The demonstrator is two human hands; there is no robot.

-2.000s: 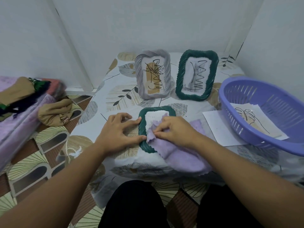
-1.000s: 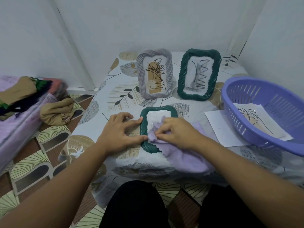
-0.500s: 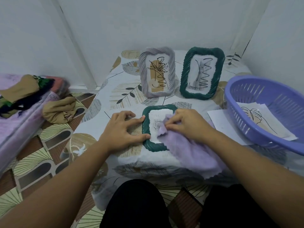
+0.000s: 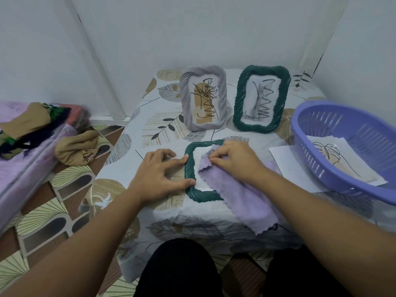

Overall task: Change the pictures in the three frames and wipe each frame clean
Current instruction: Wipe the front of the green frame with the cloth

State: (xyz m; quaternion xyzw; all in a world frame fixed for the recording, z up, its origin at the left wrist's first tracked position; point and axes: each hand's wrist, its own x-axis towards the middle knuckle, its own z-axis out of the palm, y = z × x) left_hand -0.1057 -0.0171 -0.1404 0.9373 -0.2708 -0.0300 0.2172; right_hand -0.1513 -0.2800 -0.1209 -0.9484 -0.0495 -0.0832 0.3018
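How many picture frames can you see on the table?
3. A grey frame stands at the back, a green frame stands to its right, and another green frame lies flat in front, partly covered by the purple cloth.

The lilac cloth (image 4: 240, 194) hides the flat green frame's (image 4: 189, 174) right side (its picture too); the basket (image 4: 342, 146) beside it runs off-frame.

left hand (image 4: 159, 174): my fingers spread flat, thumb and forefinger tips braced against the frame's edge
right hand (image 4: 234, 161): my fingers curled, pinching the cloth
forearms: both reach forward, converging
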